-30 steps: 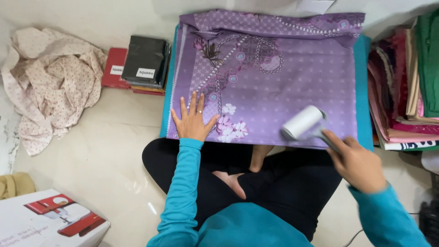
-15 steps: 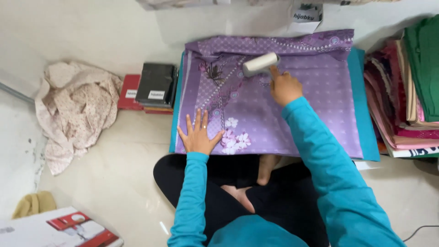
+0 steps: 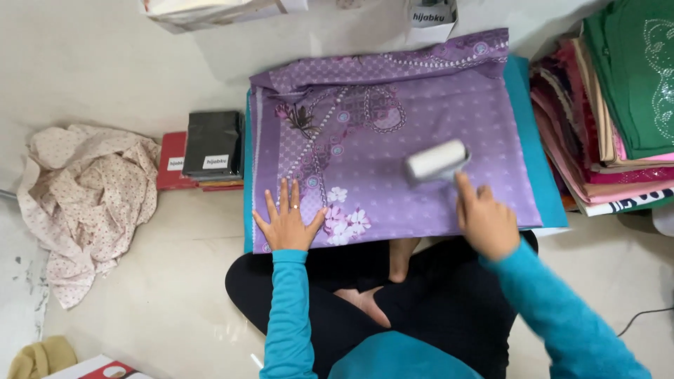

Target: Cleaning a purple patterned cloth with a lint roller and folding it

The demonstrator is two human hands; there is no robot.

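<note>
Purple cloth (image 3: 421, 168): soft, light, likely slippery | your left hand (image 3: 288, 223) lay flat, fingers spread, pinning it | right hand (image 3: 486, 223) gripped the lint roller (image 3: 437, 161) (handle hidden, blurred)

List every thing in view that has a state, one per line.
purple cloth: spread flat, top edge folded over
lint roller: on the cloth, blurred
right hand: gripping the roller handle
left hand: flat on the cloth, fingers spread
spotted fabric: crumpled on the floor
folded fabrics: stacked
</note>
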